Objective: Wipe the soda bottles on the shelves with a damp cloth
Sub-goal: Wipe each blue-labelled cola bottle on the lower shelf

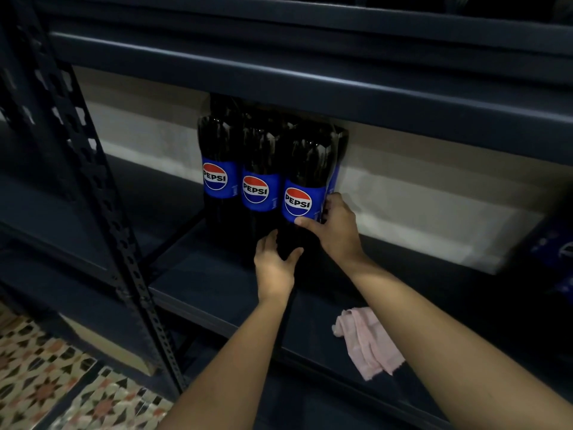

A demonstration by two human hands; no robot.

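- The dark metal shelving rack (310, 85) filled most of the view, with a perforated upright post (102, 193) at its left and a pale wall behind it
- The shelf board (204, 283) carried everything of the task; its front edge ran from lower left towards the right
- A patterned tiled floor (46, 380) showed in the lower left corner, below the shelf
- Three dark soda bottles stood upright in a touching row towards the back of the shelf, each with a blue label reading "PEPSI" on a red, white and blue roundel: the left bottle (219, 169), the middle bottle (259, 181) and the right bottle (305, 181), which stood nearest the front edge
- A further bottle (339, 150) showed only as a sliver behind the right one; its label could not be read
- The right hand (333, 228) gripped the right bottle at its label, thumb laid across the label's lower edge and fingers curled round the far side
- The left hand (274, 262) clasped the same bottle lower down, thumb and fingers spread round the dark body
- The pink cloth (367, 342) lay crumpled near the front edge of the shelf, beneath the right forearm and well apart from the bottles, touched by neither hand
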